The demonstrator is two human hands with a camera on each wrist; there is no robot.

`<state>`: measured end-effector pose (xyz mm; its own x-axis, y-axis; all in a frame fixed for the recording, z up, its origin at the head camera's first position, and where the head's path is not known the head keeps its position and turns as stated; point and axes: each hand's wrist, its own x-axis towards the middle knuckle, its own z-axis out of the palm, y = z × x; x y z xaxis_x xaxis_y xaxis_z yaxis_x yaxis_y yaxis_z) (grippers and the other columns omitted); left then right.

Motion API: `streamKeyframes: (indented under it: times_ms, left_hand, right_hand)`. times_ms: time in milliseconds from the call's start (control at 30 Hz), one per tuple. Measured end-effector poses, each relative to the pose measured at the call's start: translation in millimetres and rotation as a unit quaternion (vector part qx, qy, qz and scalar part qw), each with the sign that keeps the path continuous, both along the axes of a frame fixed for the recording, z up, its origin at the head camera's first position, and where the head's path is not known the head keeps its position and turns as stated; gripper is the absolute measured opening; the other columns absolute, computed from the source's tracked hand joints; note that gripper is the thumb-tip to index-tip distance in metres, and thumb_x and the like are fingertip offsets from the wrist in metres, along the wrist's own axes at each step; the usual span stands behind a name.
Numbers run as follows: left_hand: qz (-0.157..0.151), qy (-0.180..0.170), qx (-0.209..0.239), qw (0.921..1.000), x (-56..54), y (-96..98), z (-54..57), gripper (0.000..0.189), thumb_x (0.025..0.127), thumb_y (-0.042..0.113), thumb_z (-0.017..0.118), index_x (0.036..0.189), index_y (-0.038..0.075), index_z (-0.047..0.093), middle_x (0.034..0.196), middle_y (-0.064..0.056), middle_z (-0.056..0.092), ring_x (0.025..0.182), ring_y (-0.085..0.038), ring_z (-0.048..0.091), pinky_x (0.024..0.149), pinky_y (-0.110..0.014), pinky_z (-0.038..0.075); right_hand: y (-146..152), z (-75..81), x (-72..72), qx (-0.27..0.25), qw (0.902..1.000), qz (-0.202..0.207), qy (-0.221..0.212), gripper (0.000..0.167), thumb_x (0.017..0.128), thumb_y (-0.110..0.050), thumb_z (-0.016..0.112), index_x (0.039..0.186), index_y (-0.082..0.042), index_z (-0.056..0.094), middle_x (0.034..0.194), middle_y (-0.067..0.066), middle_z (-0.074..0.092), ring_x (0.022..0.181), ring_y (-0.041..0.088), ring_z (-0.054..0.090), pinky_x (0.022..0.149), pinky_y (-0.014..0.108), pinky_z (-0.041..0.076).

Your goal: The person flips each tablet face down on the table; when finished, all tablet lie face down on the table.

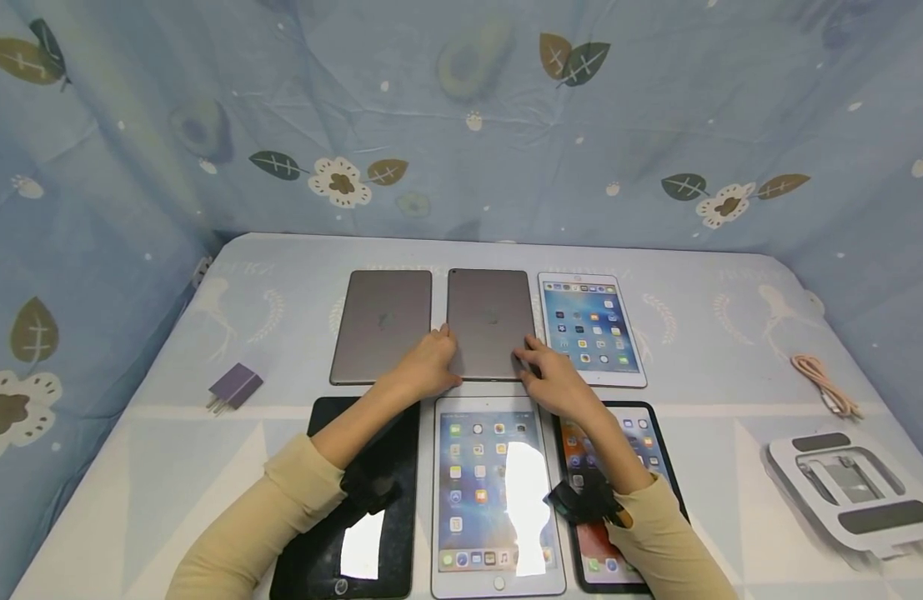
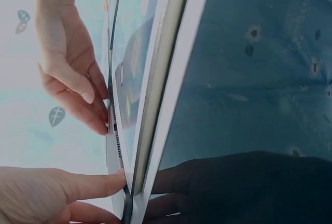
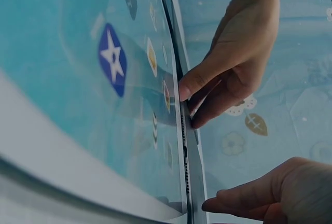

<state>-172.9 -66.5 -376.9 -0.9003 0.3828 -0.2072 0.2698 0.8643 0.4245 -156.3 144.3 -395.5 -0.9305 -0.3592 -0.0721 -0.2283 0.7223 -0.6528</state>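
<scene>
A grey tablet [image 1: 491,321] lies back side up in the middle of the far row. My left hand [image 1: 427,364] touches its near left corner, with the fingers along the side and the thumb by the near edge. At the near right corner, my right hand [image 1: 557,379] touches the tablet's edge with its fingertips. Both hands also show at that edge in the left wrist view, the left [image 2: 57,190] nearer than the right. Another grey tablet [image 1: 382,321] lies to the left, and a white tablet [image 1: 592,329] with its screen lit to the right.
The near row has a black tablet [image 1: 389,500], a white tablet [image 1: 469,475] and a black-framed lit tablet [image 1: 607,550], partly under my forearms. A purple charger plug [image 1: 236,387] lies left. A coiled cable [image 1: 825,385] and a white stand [image 1: 855,487] lie right.
</scene>
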Motion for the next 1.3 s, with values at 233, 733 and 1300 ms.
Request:
streamKeyframes:
  times_ms: [233, 733, 1300]
  left_hand:
    - [0.001, 0.016, -0.01, 0.9998, 1.1, 0.8, 1.7, 0.074, 0.082, 0.012, 0.075, 0.136, -0.02, 0.037, 0.148, -0.033, 0.03, 0.133, -0.042, 0.042, 0.105, -0.044, 0.043]
    - [0.002, 0.004, -0.019, 0.9998, 1.6, -0.7, 2.5, 0.063, 0.084, 0.009, 0.073, 0.134, -0.016, 0.043, 0.149, -0.033, 0.029, 0.131, -0.042, 0.044, 0.096, -0.044, 0.051]
    - [-0.041, -0.043, 0.014, 0.9981, -2.5, 56.4, 26.2, 0.042, 0.085, 0.032, 0.074, 0.109, -0.001, 0.063, 0.096, -0.01, 0.066, 0.077, -0.018, 0.06, 0.065, -0.026, 0.051]
  right_hand:
    - [-0.6, 0.1, -0.2, 0.004, 1.0, 0.007, 0.004, 0.043, 0.094, -0.008, 0.048, 0.132, 0.013, 0.049, 0.15, 0.032, 0.03, 0.138, 0.049, 0.028, 0.112, 0.06, 0.027]
    - [-1.6, -0.4, 0.5, -0.005, 0.9999, 0.011, -0.006, 0.045, 0.095, -0.012, 0.049, 0.133, 0.012, 0.049, 0.151, 0.032, 0.027, 0.14, 0.048, 0.025, 0.113, 0.059, 0.026]
    - [35.3, 13.9, -7.3, 0.019, 0.9992, -0.032, -0.018, 0.049, 0.097, -0.022, 0.053, 0.139, 0.004, 0.046, 0.153, 0.027, 0.028, 0.139, 0.051, 0.024, 0.108, 0.066, 0.027]
